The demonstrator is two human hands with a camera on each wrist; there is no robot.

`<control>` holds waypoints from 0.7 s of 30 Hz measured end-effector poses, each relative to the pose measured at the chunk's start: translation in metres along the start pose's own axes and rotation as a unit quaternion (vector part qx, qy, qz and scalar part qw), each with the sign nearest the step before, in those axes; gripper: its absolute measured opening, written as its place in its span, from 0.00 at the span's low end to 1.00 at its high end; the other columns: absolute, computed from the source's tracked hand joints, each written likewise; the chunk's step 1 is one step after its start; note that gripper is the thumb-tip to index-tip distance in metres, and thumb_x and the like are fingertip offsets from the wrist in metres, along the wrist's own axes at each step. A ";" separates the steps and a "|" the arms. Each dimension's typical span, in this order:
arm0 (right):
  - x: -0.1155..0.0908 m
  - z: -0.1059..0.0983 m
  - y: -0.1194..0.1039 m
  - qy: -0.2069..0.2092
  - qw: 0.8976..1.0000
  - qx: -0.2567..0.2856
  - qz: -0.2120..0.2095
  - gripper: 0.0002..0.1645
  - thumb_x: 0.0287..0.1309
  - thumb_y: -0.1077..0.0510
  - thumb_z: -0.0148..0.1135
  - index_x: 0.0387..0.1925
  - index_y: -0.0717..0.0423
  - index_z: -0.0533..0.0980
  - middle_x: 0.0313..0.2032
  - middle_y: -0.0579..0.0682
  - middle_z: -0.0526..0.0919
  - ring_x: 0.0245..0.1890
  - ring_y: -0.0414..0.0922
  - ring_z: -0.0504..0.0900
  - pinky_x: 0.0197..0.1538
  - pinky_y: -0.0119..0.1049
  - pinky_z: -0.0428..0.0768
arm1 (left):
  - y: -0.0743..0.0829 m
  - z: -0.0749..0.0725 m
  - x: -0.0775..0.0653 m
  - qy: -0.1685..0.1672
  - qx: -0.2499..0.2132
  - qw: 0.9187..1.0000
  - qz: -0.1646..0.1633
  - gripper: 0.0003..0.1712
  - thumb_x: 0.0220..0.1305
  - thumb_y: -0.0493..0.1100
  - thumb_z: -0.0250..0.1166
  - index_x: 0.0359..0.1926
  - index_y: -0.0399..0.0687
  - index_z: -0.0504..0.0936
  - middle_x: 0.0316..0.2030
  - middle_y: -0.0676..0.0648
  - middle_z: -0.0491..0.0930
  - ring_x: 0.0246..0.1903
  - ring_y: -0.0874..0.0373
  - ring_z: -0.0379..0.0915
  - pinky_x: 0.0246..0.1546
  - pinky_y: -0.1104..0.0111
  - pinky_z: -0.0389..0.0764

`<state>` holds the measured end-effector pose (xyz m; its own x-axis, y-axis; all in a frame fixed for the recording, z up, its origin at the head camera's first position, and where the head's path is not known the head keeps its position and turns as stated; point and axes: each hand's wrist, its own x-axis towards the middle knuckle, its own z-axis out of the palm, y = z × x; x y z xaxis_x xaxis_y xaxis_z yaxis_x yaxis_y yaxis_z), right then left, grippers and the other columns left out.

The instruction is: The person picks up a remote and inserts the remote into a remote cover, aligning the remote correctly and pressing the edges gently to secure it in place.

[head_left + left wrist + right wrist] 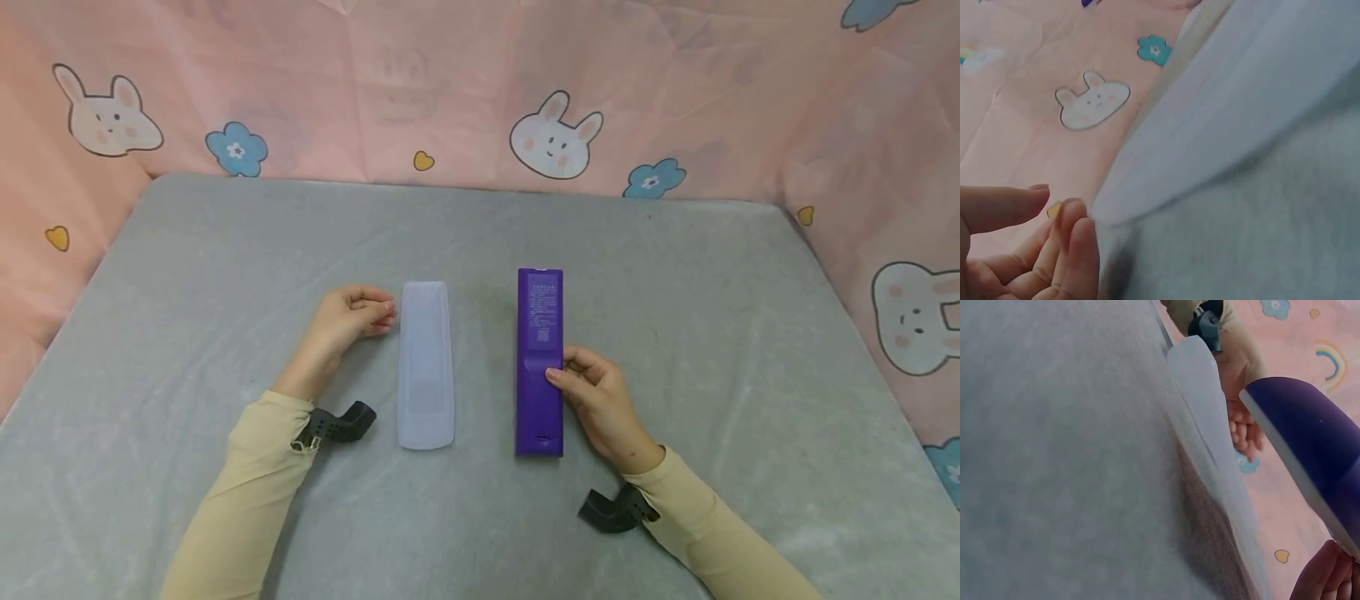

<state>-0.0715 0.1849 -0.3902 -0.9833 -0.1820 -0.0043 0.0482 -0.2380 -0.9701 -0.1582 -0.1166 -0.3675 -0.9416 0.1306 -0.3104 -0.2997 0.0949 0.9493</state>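
Observation:
A purple remote control [538, 392] with a pale front edge, seen in the right wrist view [1310, 431], is held back side up. Its label of small print faces the head camera. My right hand [600, 404] pinches its right edge, thumb on the back and fingers underneath. A shadow in the right wrist view shows it raised off the cloth. To the left lies a translucent whitish remote cover [425, 367], long and flat. Beside the cover's upper left edge is my left hand [348, 321], fingers loosely bent, holding nothing. In the left wrist view the fingertips [1085, 240] are close to the cover's end; contact is unclear.
A grey cloth [675, 292] covers the table. Pink curtain [465, 92] with rabbits, flowers and hearts hangs behind and at both sides. Each wrist bears a black camera mount, the left mount [341, 422] near the cover and the right mount [618, 508] below the remote.

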 end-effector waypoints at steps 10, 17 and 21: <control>0.000 0.001 0.001 0.004 1.000 -0.002 -0.002 0.12 0.59 0.72 0.53 0.37 0.56 0.78 0.31 0.46 0.83 0.31 0.38 0.80 0.36 0.29 0.80 | -0.007 -0.006 0.004 -0.040 0.015 0.999 -0.023 0.18 0.62 0.27 0.56 0.51 0.15 0.69 0.27 0.49 0.81 0.27 0.65 0.78 0.35 0.75 0.82; 0.000 0.001 0.001 0.008 1.000 0.000 -0.004 0.12 0.59 0.72 0.53 0.37 0.55 0.78 0.32 0.46 0.83 0.32 0.38 0.80 0.36 0.30 0.80 | -0.007 -0.007 0.002 -0.080 0.044 0.995 -0.049 0.16 0.61 0.27 0.59 0.47 0.15 0.72 0.22 0.50 0.80 0.23 0.65 0.78 0.31 0.75 0.82; -0.001 0.001 0.001 0.009 1.000 0.001 -0.004 0.12 0.59 0.72 0.53 0.37 0.55 0.78 0.31 0.46 0.83 0.32 0.38 0.80 0.36 0.30 0.80 | -0.006 -0.004 0.000 -0.094 0.066 0.991 -0.066 0.14 0.60 0.28 0.61 0.44 0.17 0.76 0.21 0.49 0.80 0.21 0.65 0.77 0.28 0.75 0.82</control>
<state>-0.0707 0.1839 -0.3909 -0.9865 -0.1635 -0.0016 0.0414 -0.2402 -0.9698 -0.1567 -0.1215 -0.3729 -0.8471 0.2881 -0.4467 -0.3837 0.2500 0.8890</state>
